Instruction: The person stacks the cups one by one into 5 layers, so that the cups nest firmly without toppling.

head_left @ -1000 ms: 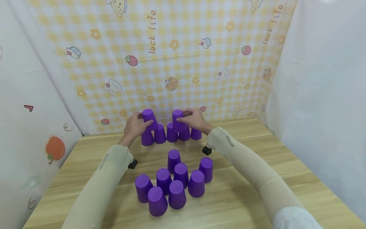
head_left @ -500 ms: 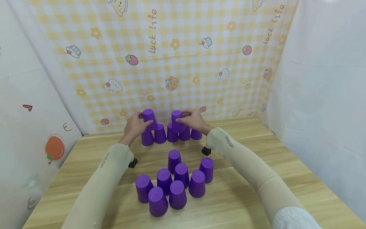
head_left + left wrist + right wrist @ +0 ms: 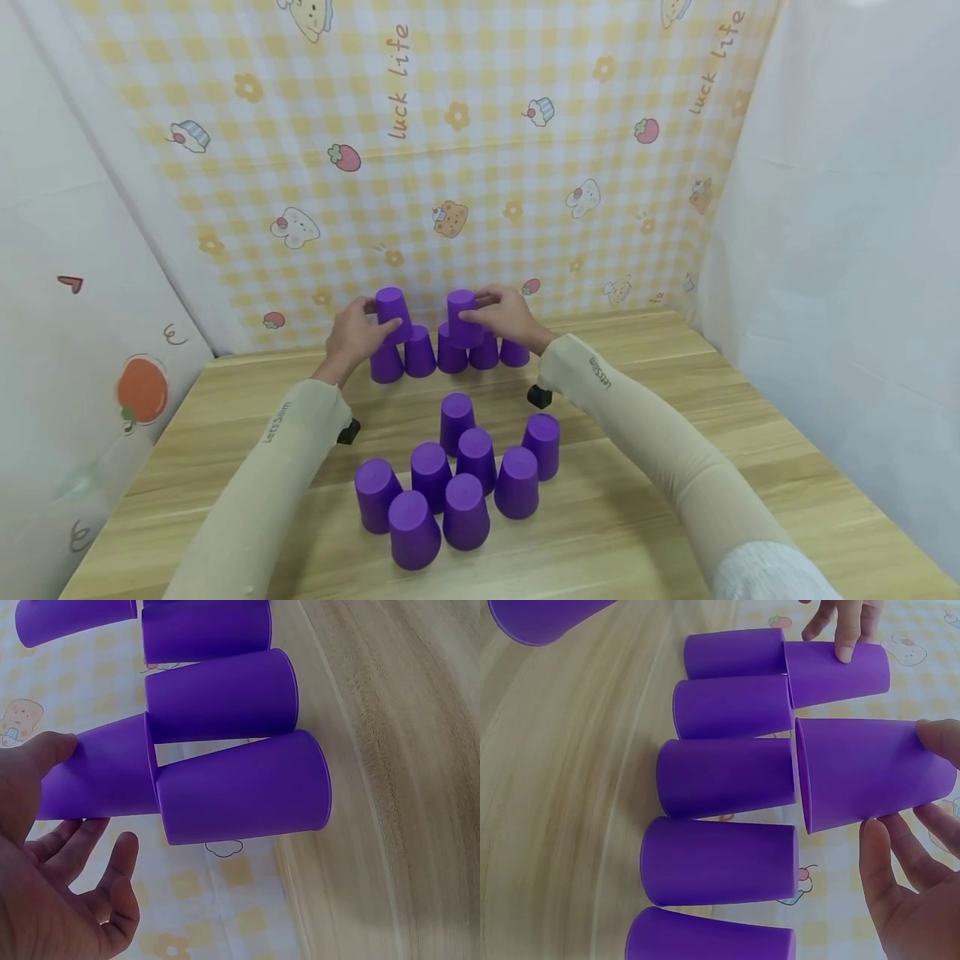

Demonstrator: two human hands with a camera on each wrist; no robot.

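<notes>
My left hand (image 3: 352, 337) pinches an upside-down purple cup (image 3: 392, 313) between thumb and fingers. In the left wrist view this cup's rim meets the bases of the end cup (image 3: 247, 789) and its neighbour (image 3: 221, 697). To the right, my right hand (image 3: 513, 318) grips another upside-down purple cup (image 3: 460, 310) by its sides. Its rim (image 3: 804, 776) is right at the bases of the middle cup (image 3: 727, 777) and the cup beside it (image 3: 720, 862) in the right wrist view. These lower cups belong to a row of several inverted cups along the back of the table.
Several more inverted purple cups (image 3: 465, 508) stand in a loose group nearer the front of the wooden table (image 3: 645, 533). A yellow checked cloth (image 3: 480, 167) hangs right behind the row. White cloth walls (image 3: 832, 250) close off both sides.
My right hand has shifted slightly left with its cup, over the row. The left hand and its cup have barely moved, and the front cups stay put.
</notes>
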